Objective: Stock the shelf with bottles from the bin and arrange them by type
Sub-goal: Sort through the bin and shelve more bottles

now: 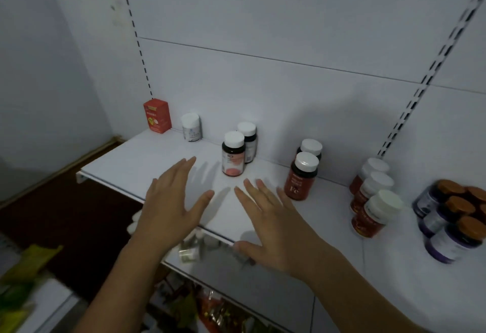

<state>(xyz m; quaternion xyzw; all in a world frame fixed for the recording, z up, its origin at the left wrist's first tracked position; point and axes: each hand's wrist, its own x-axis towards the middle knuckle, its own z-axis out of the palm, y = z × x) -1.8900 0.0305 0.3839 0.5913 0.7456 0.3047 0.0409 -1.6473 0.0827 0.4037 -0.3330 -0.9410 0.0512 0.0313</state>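
Note:
My left hand (171, 201) and my right hand (271, 222) hover flat and empty over the front of the white shelf (131, 159), fingers straight. Beyond them stand grouped bottles: two dark bottles with white caps (233, 154), two red bottles marked "Fe" (302, 176), three red-orange bottles with white caps (373, 201) and several purple bottles with orange caps (452, 217) at the right. A small white bottle (192, 127) and a red box (157, 115) stand at the back left. No hand touches any bottle.
Slotted uprights (142, 51) run up the white back panel. Below the shelf's front edge lie blurred small bottles (194, 247) and colourful packets (210, 309). Yellow-green packets (23, 275) sit at the lower left over a dark floor.

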